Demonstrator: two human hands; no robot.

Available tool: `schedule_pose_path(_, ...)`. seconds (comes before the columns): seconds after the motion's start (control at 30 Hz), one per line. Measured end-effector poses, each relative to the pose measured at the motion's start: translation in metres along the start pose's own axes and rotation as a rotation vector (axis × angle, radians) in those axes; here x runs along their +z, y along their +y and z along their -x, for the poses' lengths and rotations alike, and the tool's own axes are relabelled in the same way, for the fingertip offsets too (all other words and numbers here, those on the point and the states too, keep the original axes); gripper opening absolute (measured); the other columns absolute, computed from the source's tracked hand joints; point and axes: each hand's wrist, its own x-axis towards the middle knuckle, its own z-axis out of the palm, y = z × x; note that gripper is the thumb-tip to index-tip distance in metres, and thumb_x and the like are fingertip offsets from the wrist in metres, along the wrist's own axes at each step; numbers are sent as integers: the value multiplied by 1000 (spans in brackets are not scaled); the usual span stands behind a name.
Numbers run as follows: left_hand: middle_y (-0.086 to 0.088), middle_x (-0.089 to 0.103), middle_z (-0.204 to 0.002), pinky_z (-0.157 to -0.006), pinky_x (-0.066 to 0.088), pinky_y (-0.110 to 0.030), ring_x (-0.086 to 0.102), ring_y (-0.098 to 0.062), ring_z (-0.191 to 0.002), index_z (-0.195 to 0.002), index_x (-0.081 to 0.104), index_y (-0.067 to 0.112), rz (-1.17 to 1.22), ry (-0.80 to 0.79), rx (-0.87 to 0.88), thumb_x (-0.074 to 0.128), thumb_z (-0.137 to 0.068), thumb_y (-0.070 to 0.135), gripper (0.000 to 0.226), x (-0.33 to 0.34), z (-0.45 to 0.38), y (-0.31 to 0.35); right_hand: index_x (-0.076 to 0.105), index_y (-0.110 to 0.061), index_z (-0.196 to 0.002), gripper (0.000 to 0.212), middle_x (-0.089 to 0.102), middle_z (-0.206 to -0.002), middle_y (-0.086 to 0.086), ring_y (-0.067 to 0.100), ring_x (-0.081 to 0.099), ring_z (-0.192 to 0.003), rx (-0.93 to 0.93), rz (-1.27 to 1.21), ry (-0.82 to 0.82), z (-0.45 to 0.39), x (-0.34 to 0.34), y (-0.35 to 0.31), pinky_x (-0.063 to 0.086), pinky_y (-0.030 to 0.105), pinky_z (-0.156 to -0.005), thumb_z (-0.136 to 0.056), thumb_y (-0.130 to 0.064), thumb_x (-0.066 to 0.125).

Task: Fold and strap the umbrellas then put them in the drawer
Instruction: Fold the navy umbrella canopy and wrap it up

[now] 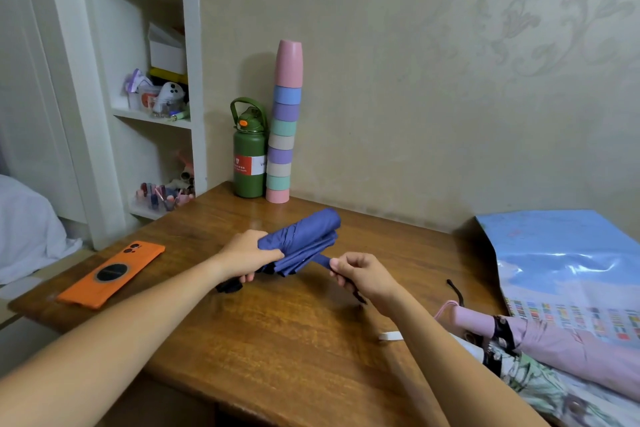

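In the head view, a wooden table [277, 333] fills the middle and lower part of the frame. Just above the centre, a folded blue umbrella [304, 236] is held over the tabletop, its canopy end pointing toward the upper right and its black handle [229, 285] toward the lower left. The left hand [247, 255] wraps round the umbrella near the handle end, thumb over the gathered fabric and fingers curled underneath. The right hand [363, 274], just right of centre, pinches the end of the umbrella's blue strap [323, 261] between thumb and fingers; the strap runs from the canopy to that hand and is not wrapped round the fabric. The two hands are apart, each gripping its own part of the same umbrella.

At the lower right edge of the frame, a pink umbrella [554, 347] lies folded with a dark strap round it, and a patterned green-and-white umbrella [533, 385] lies just below it, both partly off the table's right side. Above them sits a light blue glossy sheet [561, 253].

On the left of the table lies an orange phone [112, 274]. At the back, against the wall, a green bottle [248, 156] stands just beside a tall stack of pastel cups [284, 128]. White shelves [149, 107] with small items occupy the upper left.
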Motion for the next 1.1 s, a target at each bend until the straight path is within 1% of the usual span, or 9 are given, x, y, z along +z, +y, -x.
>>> schedule_pose_path(0.1, -8, 75, -84, -47, 47, -28, 60, -18, -48, -102, 68, 30, -92, -8, 13, 61, -90, 41, 17, 0, 0, -1, 68, -22, -73, 32, 64, -73, 6, 20, 48, -65, -68, 4, -66, 5, -1, -10, 36, 28, -59, -101, -37, 65)
schedule_pose_path(0.23, -7, 72, -79, -46, 46, -27, 57, -16, -46, -107, 68, 28, -200, -44, 57, 57, -93, 38, 20, 4, -2, 0, 66, -10, -80, 31, 62, -68, 7, 14, 48, -54, -94, -60, -100, 7, 4, -26, 40, 22, -56, -104, -29, 61)
schedule_pose_path(0.4, 6, 70, -100, -75, 56, -36, 65, -15, -86, -106, 62, 30, -504, -42, 173, 62, -93, 44, 19, 8, -8, 1, 67, -8, -85, 29, 66, -66, 2, 11, 58, -53, -14, -223, -51, 10, 16, -36, 42, 20, -54, -106, -23, 56)
schedule_pose_path(0.63, 6, 60, -89, -65, 49, -35, 60, -15, -77, -101, 49, 30, -691, -138, 367, 58, -95, 45, 19, 17, 5, 5, 70, 4, -100, 23, 71, -65, 6, 6, 62, -49, 134, -356, 116, 11, 28, -45, 44, 17, -46, -104, -16, 60)
schedule_pose_path(0.73, 7, 59, -93, -72, 51, -37, 59, -13, -82, -106, 50, 30, -642, -193, 388, 46, -98, 65, 37, 14, 12, 13, 72, 5, -106, 24, 72, -66, 5, 7, 53, -43, 213, -425, 169, 7, 26, -48, 42, 18, -46, -101, -17, 65)
schedule_pose_path(0.87, 8, 59, -94, -73, 53, -41, 57, -14, -80, -99, 49, 32, -747, -183, 366, 45, -70, 99, 74, 14, 11, 19, 73, 2, -105, 21, 74, -68, 6, 10, 43, -43, 287, -472, 209, 0, 27, -45, 42, 20, -47, -99, -18, 68)
schedule_pose_path(1.0, 6, 60, -133, -89, 55, -37, 61, -19, -113, -147, 43, 30, -750, -217, 316, 57, -62, 98, 110, 20, 9, 17, 68, 0, -107, 15, 76, -76, 10, 9, 47, -39, 304, -552, 237, -1, 30, -44, 41, 19, -44, -100, -12, 66)
schedule_pose_path(1.03, 6, 60, -136, -88, 53, -35, 61, -20, -116, -152, 40, 30, -739, -217, 319, 59, -64, 95, 111, 22, 8, 16, 67, 1, -108, 15, 77, -80, 11, 8, 50, -40, 311, -573, 241, -1, 31, -43, 41, 18, -43, -101, -12, 64)
schedule_pose_path(1.1, 10, 67, -122, -78, 53, -33, 65, -18, -103, -139, 52, 39, -682, -194, 334, 60, -70, 88, 85, 26, 8, 13, 64, 0, -112, 14, 78, -89, 15, 9, 60, -48, 331, -618, 230, 0, 30, -42, 41, 18, -43, -103, -10, 61)
